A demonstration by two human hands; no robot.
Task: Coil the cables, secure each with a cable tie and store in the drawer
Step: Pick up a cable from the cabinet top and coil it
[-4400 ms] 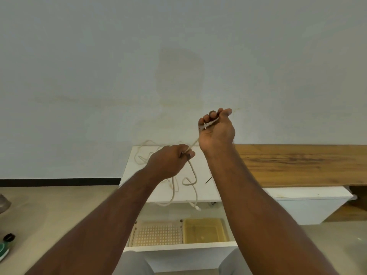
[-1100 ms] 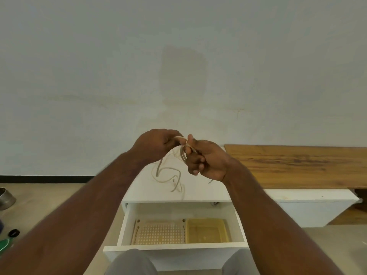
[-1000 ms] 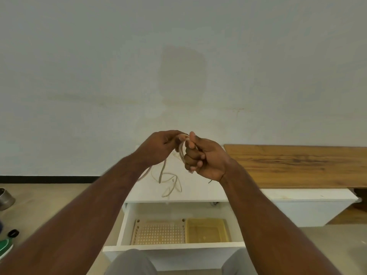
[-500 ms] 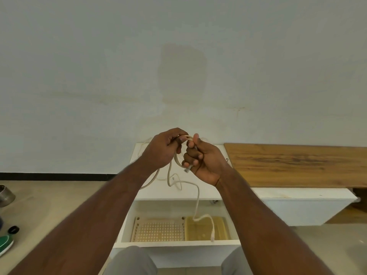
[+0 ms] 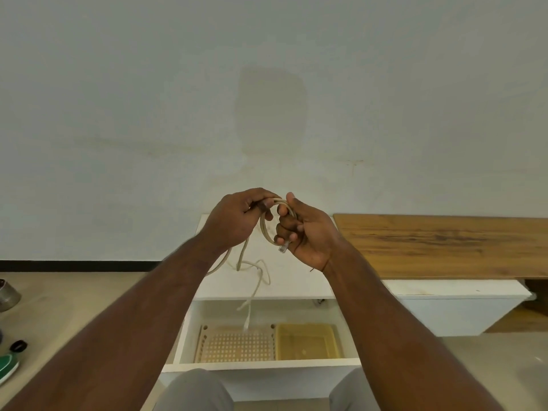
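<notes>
Reaching forward from the bottom corners, both forearms meet at mid-frame, raised above the white worktop [image 5: 296, 280]. The left hand [image 5: 237, 221] is knuckles-up, its fingers curled over the top of the cable [image 5: 264, 229] and pinching it. The right hand [image 5: 308, 232] faces it, palm turned inward, thumb up, fingers wrapped round the other side of a small loop of the cable. The two hands are nearly touching, with the loop standing between them. A clear plug [image 5: 283, 248] sticks out below the right fingers.

From the left hand the cable's loose length drops down, curls over the worktop and hangs past its front edge, with the far end dangling over the open drawer [image 5: 261, 363]. Whether that end touches the drawer's contents cannot be told.

The drawer is pulled out toward the person's knees, and holds a perforated tray [image 5: 237, 347] on the left and a yellow tray [image 5: 308, 341] just beside it on the right. A wooden board [image 5: 444, 244] lies on the low cabinet to the right, well apart from the hands. The wall rises directly behind the worktop. On the floor at far left are a metal can [image 5: 7, 295], a small black cap [image 5: 18, 346] and a green object [image 5: 7, 367].
</notes>
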